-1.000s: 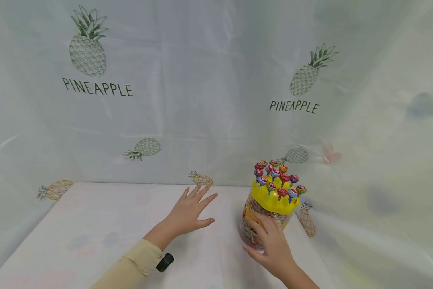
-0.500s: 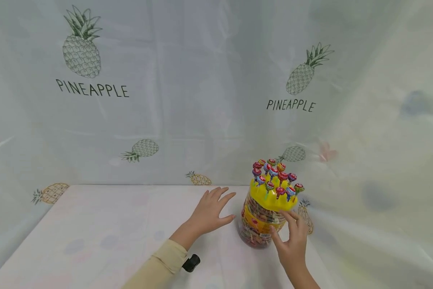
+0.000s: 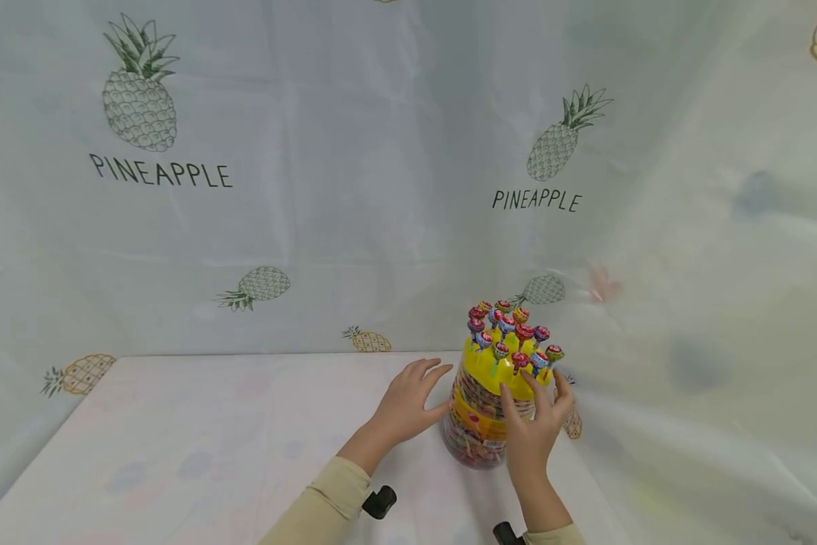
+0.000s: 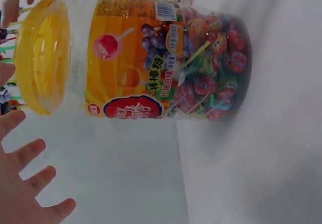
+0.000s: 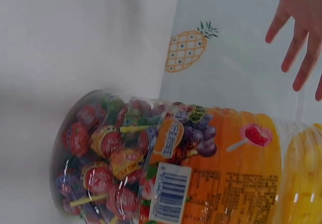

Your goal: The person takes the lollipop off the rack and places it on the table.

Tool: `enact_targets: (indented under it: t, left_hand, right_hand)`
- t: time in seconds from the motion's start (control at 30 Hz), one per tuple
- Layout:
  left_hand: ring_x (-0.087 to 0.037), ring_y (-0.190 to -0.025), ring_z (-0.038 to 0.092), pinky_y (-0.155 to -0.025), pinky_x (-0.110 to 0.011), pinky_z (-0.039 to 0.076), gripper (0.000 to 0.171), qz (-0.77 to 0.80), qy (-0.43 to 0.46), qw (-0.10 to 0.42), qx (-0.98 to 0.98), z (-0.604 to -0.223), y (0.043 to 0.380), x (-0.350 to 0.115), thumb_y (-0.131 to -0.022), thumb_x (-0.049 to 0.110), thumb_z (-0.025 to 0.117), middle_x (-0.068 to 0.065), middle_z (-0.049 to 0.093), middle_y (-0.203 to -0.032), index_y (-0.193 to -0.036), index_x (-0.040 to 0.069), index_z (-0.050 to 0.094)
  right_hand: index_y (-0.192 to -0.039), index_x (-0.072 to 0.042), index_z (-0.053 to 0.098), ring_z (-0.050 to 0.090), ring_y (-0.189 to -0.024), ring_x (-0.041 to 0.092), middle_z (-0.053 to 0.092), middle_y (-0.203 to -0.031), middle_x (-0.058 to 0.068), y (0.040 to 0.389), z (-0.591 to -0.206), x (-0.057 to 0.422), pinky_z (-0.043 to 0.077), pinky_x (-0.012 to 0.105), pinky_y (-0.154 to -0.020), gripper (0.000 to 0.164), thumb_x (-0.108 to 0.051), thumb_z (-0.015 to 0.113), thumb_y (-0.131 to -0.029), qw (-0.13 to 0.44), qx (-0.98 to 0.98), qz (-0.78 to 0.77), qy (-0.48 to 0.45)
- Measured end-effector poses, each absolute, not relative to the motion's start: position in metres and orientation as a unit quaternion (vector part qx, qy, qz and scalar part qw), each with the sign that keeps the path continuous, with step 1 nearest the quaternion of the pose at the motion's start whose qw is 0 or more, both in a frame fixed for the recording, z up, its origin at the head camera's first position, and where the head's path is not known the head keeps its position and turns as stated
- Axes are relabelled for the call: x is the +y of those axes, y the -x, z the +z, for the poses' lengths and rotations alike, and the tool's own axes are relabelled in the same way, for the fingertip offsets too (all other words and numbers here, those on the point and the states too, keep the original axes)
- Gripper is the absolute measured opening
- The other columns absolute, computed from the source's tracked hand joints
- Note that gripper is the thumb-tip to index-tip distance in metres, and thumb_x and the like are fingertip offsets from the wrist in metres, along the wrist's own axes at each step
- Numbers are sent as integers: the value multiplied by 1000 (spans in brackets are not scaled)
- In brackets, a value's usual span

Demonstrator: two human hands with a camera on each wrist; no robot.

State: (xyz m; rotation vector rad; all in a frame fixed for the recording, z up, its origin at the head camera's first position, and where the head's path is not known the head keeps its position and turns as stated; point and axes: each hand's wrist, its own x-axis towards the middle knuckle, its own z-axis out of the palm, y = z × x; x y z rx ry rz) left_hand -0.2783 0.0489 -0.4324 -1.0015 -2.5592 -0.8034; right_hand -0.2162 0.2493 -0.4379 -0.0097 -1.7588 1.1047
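A clear plastic jar full of wrapped lollipops stands upright on the white-covered table, right of centre in the head view. Its orange label shows in the left wrist view. Several lollipops stand upright in the yellow lid. My left hand is at the jar's left side, fingers spread; I cannot tell whether it touches. My right hand is at the front right of the lid with fingers raised and parted; contact there is unclear. The right wrist view shows the jar's barcode and not my right hand.
The table has a pale cloth with faint coloured spots. A pineapple-print curtain hangs right behind the table and along its right side. A black wrist mount sits below my left sleeve.
My left hand has moved right, up to the jar. My right hand has left the jar's front, moving right and up to the lid. The jar has kept its place on the table.
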Motion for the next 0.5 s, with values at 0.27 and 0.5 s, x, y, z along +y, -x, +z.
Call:
enact_targets:
  t: [0.27, 0.5]
  left_hand:
    - [-26, -135, 37, -105, -50, 36, 60, -279, 340, 138, -888, -436, 280, 42, -94, 47, 58, -5, 40, -148, -147, 21, 44]
    - [-27, -134, 38, -105, -50, 37, 59, -296, 342, 146, -880, -438, 283, 38, -94, 43, 59, -5, 42, -147, -146, 20, 45]
  right_hand:
    - [-115, 10, 64, 10, -144, 32, 13, -157, 11, 236, -440, 241, 17, 56, -113, 35, -14, 70, -91, 498, -743, 447, 30]
    - [-110, 13, 64, 13, -142, 34, 11, -157, 15, 246, -439, 246, 19, 57, -112, 33, -14, 67, -92, 499, -760, 417, 10]
